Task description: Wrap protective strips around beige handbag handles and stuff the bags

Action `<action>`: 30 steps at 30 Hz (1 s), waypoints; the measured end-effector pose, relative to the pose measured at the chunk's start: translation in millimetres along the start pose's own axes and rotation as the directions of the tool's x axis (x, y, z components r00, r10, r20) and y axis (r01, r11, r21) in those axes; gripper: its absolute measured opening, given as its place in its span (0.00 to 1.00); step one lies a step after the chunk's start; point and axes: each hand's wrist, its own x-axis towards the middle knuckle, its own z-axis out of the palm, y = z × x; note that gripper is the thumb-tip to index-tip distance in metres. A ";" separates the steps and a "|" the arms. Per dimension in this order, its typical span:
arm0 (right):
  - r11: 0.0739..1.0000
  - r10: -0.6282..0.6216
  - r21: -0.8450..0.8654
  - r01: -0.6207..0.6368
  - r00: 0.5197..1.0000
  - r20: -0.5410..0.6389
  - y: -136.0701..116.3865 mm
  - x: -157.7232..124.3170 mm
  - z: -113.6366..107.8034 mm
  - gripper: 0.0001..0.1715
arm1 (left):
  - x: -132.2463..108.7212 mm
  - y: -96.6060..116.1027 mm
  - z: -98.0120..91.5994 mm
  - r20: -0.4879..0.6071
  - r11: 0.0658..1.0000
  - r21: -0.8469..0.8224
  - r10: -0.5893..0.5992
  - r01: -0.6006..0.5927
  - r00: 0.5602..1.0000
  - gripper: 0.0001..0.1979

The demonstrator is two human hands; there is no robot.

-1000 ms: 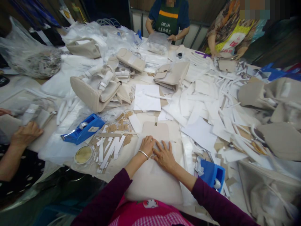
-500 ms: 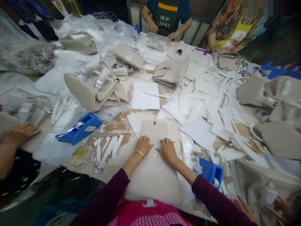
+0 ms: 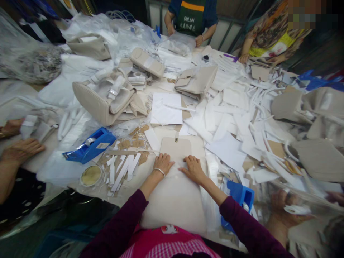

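Note:
A beige handbag [image 3: 174, 204] lies flat in front of me, its bottom end close to my pink apron. Its flap [image 3: 176, 146] is folded open away from me, with a small metal clasp [image 3: 176, 140] at the far edge. Near the flap's fold, my left hand [image 3: 162, 165] rests on the bag, fingers stretched forward and thumb pointing inward. My right hand [image 3: 194, 170] presses on the same band from the other side, fingers spread and slightly bent. A small gap separates the two thumbs. Neither hand grips anything.
Blue tape dispensers stand left [image 3: 90, 145] and right [image 3: 238, 204], beside paper strips [image 3: 125, 172] and a round tin [image 3: 91, 175]. White paper sheets [image 3: 227, 150] and other beige bags [image 3: 104, 96] cover much of the table. Co-workers' hands [image 3: 23, 152] work around it.
My hands stay on the bag near the fold with barely any shift. At lower right, a co-worker's hand has come forward with a white roll. Another person's second hand appears at far left.

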 end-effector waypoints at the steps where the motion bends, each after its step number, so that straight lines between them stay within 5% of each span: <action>1: 1.000 -0.001 0.006 0.001 1.000 0.005 1.3 0.1 0.7 0.23 | -0.1 -0.2 -1.2 0.012 1.000 0.002 -0.001 0.001 1.000 0.16; 11: 0.993 0.028 0.115 -0.027 1.000 -0.008 9.8 -2.6 6.4 0.15 | -3.0 -2.4 -4.2 0.042 1.000 -0.016 -0.023 0.024 0.999 0.15; 22: 0.917 0.249 0.333 -0.221 0.967 -0.044 21.4 0.4 27.3 0.13 | 14.2 -5.2 9.7 0.097 0.981 -0.072 -0.173 0.180 0.980 0.12; 27: 0.891 0.195 0.423 -0.166 0.980 -0.025 27.5 0.0 28.8 0.14 | 20.4 -11.1 12.6 0.120 0.969 -0.080 -0.225 0.236 0.967 0.11; 30: 0.901 0.137 0.417 -0.118 0.990 -0.017 31.6 1.2 33.3 0.14 | 18.2 -9.1 5.2 0.042 0.975 -0.047 -0.215 0.217 0.976 0.16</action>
